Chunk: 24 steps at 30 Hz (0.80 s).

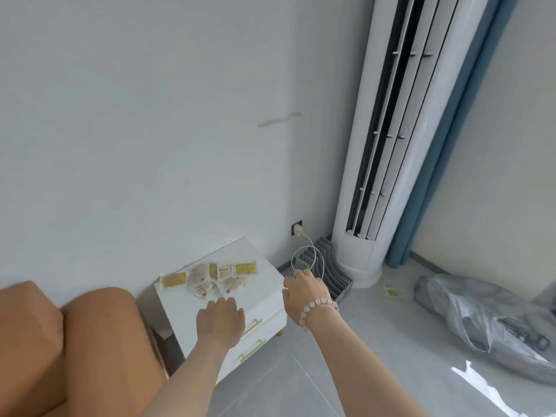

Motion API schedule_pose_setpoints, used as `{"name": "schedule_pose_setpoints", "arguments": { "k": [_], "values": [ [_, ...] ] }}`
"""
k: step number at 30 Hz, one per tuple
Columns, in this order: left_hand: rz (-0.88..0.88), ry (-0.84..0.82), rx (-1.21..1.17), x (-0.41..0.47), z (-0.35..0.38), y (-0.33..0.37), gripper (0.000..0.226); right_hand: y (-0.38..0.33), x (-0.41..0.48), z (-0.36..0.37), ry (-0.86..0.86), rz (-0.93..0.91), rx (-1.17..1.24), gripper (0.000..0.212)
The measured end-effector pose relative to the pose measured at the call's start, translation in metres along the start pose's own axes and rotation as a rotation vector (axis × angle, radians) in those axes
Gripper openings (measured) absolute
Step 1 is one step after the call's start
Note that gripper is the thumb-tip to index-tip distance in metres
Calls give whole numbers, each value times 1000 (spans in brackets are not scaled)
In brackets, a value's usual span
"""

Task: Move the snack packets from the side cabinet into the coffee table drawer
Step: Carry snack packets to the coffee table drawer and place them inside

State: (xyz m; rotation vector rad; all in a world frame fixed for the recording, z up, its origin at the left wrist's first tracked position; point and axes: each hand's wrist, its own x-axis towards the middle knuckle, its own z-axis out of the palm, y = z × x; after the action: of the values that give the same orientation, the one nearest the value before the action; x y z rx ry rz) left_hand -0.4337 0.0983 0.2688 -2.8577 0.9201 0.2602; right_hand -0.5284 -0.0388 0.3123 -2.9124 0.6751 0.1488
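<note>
Now | snack packets [210, 279] atop side cabinet [266, 288] | both drawers [267, 319] closed

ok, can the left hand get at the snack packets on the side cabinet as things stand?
Probably yes. The left hand hovers over the front of the side cabinet top, just short of the snack packets, which lie loose and uncovered there. Nothing stands between its fingers and the pile.

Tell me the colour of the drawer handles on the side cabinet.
The drawer handles are gold, on the white side cabinet; head view shows them.
</note>
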Motion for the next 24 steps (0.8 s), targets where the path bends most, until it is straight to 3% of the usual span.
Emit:
{"name": "schedule_pose_setpoints", "arguments": {
  "k": [4,12,20,24],
  "values": [
    [-104,-26,-93,43,-3,18,41,21,47,1,-68,-83,-29,37],
    [-333,-50,-212,123,-17,28,40,80,154,-22,-31,-126,27,33],
    [-548,-128,-317,163,0,-30,36,21,219,9,-149,-357,-34,34],
    [-621,-135,-440,205,9,-63,37,2,263,25,-200,-356,-63,34]
  ]
}}
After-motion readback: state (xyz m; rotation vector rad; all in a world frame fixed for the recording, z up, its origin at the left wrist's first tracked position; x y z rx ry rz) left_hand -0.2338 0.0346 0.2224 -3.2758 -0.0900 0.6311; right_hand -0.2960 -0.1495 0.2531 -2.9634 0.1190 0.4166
